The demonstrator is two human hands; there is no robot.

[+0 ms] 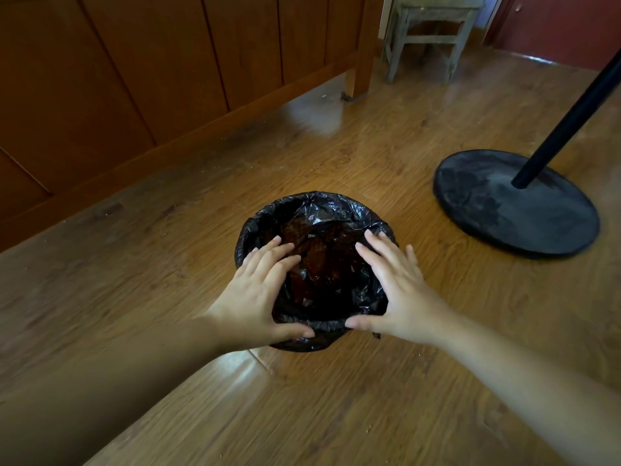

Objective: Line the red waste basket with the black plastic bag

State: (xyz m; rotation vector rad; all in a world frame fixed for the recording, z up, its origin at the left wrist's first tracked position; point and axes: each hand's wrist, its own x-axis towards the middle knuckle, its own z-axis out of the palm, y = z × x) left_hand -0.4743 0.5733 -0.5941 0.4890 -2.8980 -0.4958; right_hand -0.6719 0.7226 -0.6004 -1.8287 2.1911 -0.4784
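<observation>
The black plastic bag point(312, 210) lies inside the waste basket and is folded out over its whole rim, so the basket's outer wall is hidden. Dark red of the red waste basket point(322, 264) shows through the thin film at the bottom. The basket stands upright on the wooden floor at the centre of the view. My left hand point(258, 290) rests on the near left rim with fingers spread and the thumb along the front edge. My right hand point(400, 290) rests on the near right rim in the same way, thumb on the front edge.
A black round stand base point(514, 203) with a slanted black pole point(571, 119) sits to the right of the basket. Brown wooden furniture panels point(134, 79) run along the left and back. A grey stool point(430, 35) stands at the far back. Wooden floor lies all around.
</observation>
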